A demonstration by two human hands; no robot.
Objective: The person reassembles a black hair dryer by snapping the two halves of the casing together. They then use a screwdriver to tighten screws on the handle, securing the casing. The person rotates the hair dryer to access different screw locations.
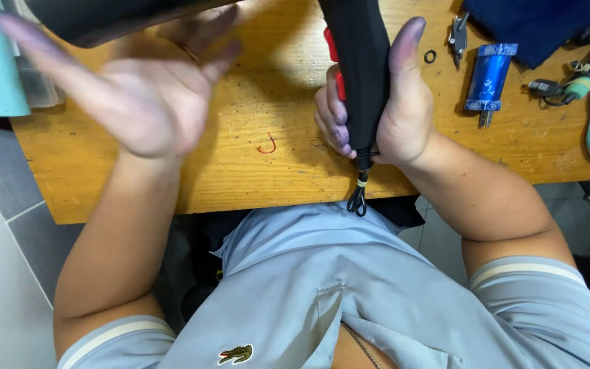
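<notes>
Gripped in the right hand (404,113) is a long black tapering object (360,75), probably a folded umbrella or a cloth-covered tool, though its upper part leaves the frame and its kind cannot be told for sure. That grip is clamped round the narrow lower end, fingers curled under on the left side, thumb raised along the right, purple stain on the fingertips. A red part (334,65) shows at the object's left edge, beside the knuckles. A short black cord loop (358,198) hangs from the tip, over the near edge of the table (254,137) and above the person's pale blue shirt (349,294).

Holding low at the tip seems to steady the object upright against the wooden table edge.

Left hand (145,96) is free, palm up, fingers spread apart, holding nothing, hovering above the table to the left of the object. It is blurred.

Further right on the table lie a blue metal cylinder (488,75), a small black ring (430,56), small pliers (457,37) and dark blue cloth (534,24). A little red wire hook (268,145) lies between the hands.
</notes>
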